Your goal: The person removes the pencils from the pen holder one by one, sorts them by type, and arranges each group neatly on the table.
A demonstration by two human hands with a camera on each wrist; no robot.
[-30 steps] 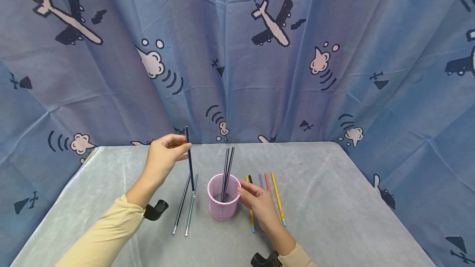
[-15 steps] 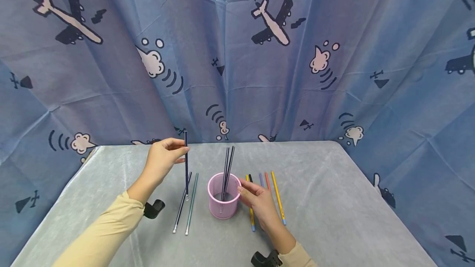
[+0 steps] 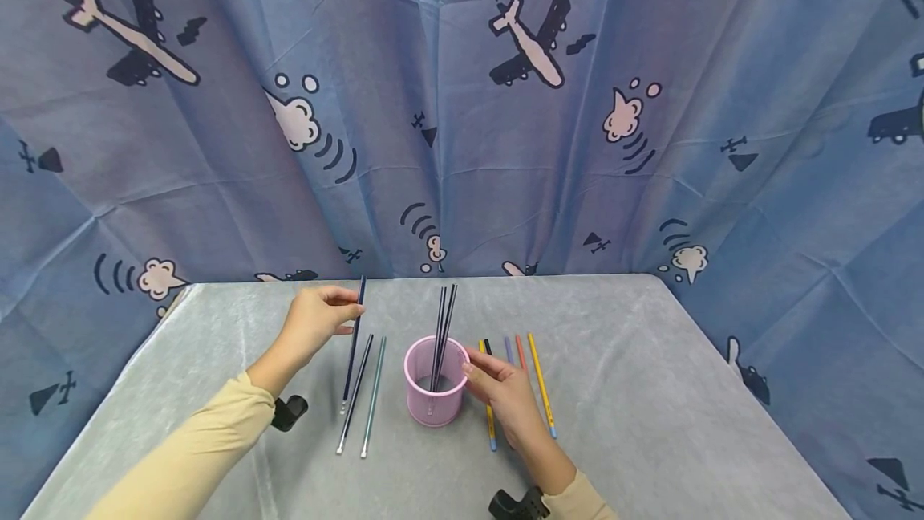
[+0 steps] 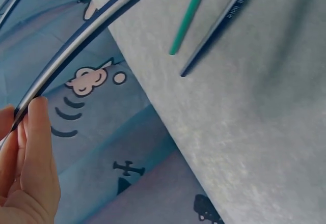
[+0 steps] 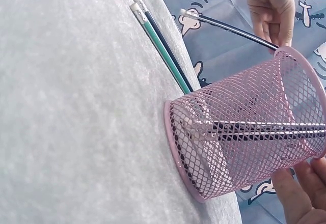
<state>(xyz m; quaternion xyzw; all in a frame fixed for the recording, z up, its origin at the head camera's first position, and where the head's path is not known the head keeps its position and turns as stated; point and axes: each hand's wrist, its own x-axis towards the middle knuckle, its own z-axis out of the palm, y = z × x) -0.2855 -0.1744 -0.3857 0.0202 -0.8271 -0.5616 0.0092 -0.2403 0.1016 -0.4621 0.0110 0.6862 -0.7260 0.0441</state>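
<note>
My left hand [image 3: 312, 326] pinches a dark blue pencil [image 3: 351, 363] near its upper end, at the left of the head view. The pencil leans, its white eraser end pointing down toward the table; the right wrist view shows that eraser [image 5: 189, 15] too. My right hand [image 3: 508, 404] holds the rim of a pink mesh pencil cup [image 3: 434, 410] on its right side, thumb in front. Several dark pencils [image 3: 444, 319] stand in the cup, eraser ends down. Between cup and left hand lie a green pencil [image 3: 372, 404] and another dark blue pencil [image 3: 354, 400].
Right of the cup, partly behind my right hand, lie a yellow pencil [image 3: 492, 428], a black one [image 3: 487, 347], a purple one [image 3: 508, 351], a red one [image 3: 520, 352] and another yellow pencil [image 3: 542, 392]. A blue curtain [image 3: 462, 103] hangs behind the grey-covered table [image 3: 650, 424].
My left hand has come down and slightly left with the dark blue pencil, which now leans and sits left of the two lying pencils. My right hand and the cup have stayed put.
</note>
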